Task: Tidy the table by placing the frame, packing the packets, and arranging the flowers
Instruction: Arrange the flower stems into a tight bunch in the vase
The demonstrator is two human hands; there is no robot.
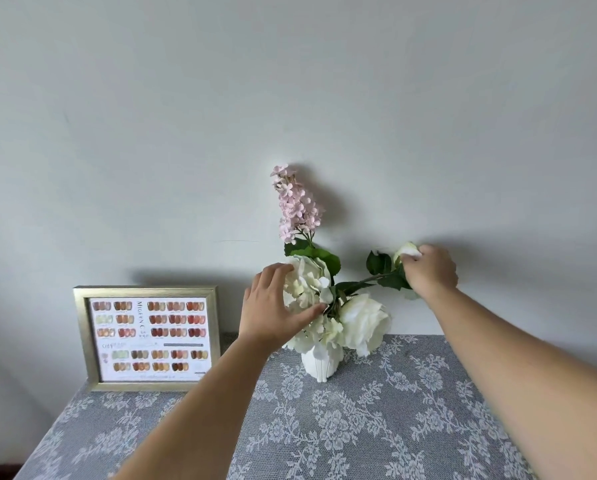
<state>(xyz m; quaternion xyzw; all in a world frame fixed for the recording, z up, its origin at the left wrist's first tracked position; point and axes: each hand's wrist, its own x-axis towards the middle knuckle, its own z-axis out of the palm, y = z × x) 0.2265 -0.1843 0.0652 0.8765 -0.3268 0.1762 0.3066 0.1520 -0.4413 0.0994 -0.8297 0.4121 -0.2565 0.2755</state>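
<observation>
A small white ribbed vase (319, 366) stands at the back of the table and holds several artificial flowers. A tall pink flower spike (294, 202) rises from it against the wall. My left hand (273, 306) cups a large white bloom (307, 278) on the vase's left side. My right hand (428, 270) grips a white rosebud (407, 251) on a long stem that leans out to the right. Another big white rose (364, 320) hangs low on the right. A gold frame (148, 337) with a colour chart stands upright at the back left. No packets are in view.
A grey lace cloth (359, 427) with white flower patterns covers the table. A plain pale wall (290, 98) rises right behind the frame and vase. The table's left edge drops away at the lower left.
</observation>
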